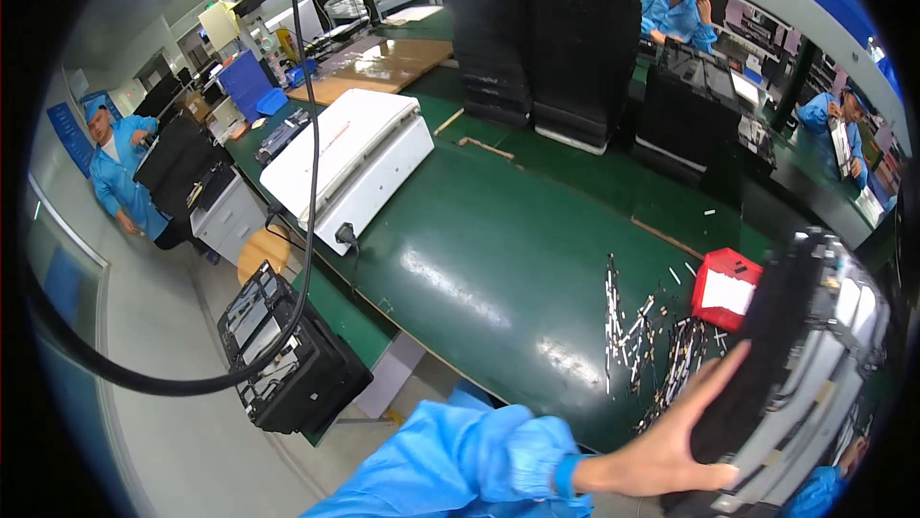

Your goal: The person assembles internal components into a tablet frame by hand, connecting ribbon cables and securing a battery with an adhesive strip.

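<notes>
My left hand (pixel 661 446) reaches in from the lower edge in a blue sleeve. Its fingers and thumb grip the near left side of a tilted stack of black panels (pixel 767 374), with silvery and grey parts along the side facing right. At the lower right, beside the stack, is what seems to be my right hand (pixel 851 458), above a bit of blue sleeve. Its fingers are too small and covered to read. Many small black and white strips (pixel 671 355) lie on the green table next to the stack. A red bin (pixel 725 290) holding white pieces stands behind them.
A white box-shaped device (pixel 350 163) with a plug sits on the green table (pixel 460 230). Tall black stacks (pixel 537 39) stand at the back. A black cable (pixel 314 135) hangs at left, before another panel stack (pixel 297 355). Co-workers in blue (pixel 129 178) are at the left and back right.
</notes>
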### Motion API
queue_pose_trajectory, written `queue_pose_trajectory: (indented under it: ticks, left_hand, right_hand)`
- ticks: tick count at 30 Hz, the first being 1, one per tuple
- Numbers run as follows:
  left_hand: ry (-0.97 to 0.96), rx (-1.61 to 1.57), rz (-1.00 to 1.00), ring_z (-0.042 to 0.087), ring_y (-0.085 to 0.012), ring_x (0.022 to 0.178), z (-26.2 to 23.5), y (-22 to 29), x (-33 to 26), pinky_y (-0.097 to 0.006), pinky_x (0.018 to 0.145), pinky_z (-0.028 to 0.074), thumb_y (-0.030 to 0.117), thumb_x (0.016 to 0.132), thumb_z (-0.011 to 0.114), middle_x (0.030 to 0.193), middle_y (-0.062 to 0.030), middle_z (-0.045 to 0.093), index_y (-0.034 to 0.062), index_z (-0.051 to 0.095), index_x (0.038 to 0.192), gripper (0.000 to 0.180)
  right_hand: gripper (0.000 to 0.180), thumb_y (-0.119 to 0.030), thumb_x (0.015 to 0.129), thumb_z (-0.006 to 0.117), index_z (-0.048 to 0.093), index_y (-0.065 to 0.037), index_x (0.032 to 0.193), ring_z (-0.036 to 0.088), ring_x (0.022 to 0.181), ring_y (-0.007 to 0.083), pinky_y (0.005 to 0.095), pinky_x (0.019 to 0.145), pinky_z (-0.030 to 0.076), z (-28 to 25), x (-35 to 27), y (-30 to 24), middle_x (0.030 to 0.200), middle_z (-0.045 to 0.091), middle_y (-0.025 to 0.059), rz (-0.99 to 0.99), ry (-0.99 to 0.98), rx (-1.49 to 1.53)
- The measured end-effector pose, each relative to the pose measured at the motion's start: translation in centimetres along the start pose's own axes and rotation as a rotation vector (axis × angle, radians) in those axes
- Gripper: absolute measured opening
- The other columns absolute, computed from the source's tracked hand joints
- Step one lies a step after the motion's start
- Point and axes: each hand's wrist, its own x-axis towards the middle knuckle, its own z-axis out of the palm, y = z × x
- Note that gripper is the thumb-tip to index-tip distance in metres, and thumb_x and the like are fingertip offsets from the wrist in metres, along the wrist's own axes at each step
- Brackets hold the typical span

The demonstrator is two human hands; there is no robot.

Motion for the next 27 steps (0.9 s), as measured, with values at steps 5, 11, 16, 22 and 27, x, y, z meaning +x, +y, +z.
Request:
queue_pose_trajectory:
  ticks: [5,11,16,22,27]
  left_hand:
    - [0.108,-0.22,-0.119,0.019,-0.0204,0.136,-7.2,0.8,-3.8,-0.032,0.111,0.014,0.019,0.072,0.075,0.149,-0.0137,0.017,0.0025,0.006,0.146,0.102]
    - [0.445,-0.354,-0.309,0.025,-0.0208,0.134,-13.4,2.2,-8.2,-0.032,0.109,0.019,0.007,0.07,0.072,0.146,-0.0146,0.023,0.003,0.01,0.145,0.098]
    - [0.598,-0.434,-0.319,0.033,-0.0213,0.128,-16.5,1.9,-10.4,-0.033,0.105,0.029,0.004,0.071,0.07,0.14,-0.0144,0.031,0.0074,0.015,0.145,0.092]
    - [0.689,-0.491,-0.363,0.036,-0.0216,0.124,-18.4,0.5,-11.4,-0.033,0.104,0.03,0.003,0.072,0.07,0.135,-0.0132,0.035,0.0089,0.018,0.145,0.09]
    - [0.684,-0.411,-0.357,0.035,-0.023,0.124,-18.4,-1.0,-11.3,-0.033,0.103,0.031,0.006,0.071,0.075,0.136,-0.0154,0.031,0.0065,0.011,0.145,0.097]
  right_hand:
    - [0.044,-0.028,0.091,0.043,0.047,0.001,0.124,0.054,0.103,0.0284,0.0432,0.093,0.044,6.7,-4.8,-4.8,0.116,0.055,0.0147,0.751,-0.26,0.498]
    - [0.047,-0.034,0.097,0.042,0.042,0.001,0.128,0.045,0.115,0.026,0.0393,0.1,0.035,12.3,-9.1,-7.8,0.126,0.048,0.0154,0.838,-0.745,0.447]
    - [0.051,-0.035,0.097,0.043,0.038,0.004,0.129,0.042,0.118,0.0248,0.0393,0.1,0.034,14.8,-11.1,-7.4,0.129,0.043,0.0151,0.997,-0.827,0.337]
    - [0.05,-0.03,0.097,0.042,0.034,0.006,0.132,0.038,0.119,0.0289,0.04,0.103,0.03,15.8,-11.1,-5.2,0.128,0.044,0.021,0.675,-1.142,0.097]
    - [0.049,-0.033,0.099,0.033,0.049,0.006,0.123,0.045,0.117,0.0335,0.0366,0.1,0.033,17.6,-7.8,-7.8,0.126,0.048,0.026,0.442,-1.355,-0.484]
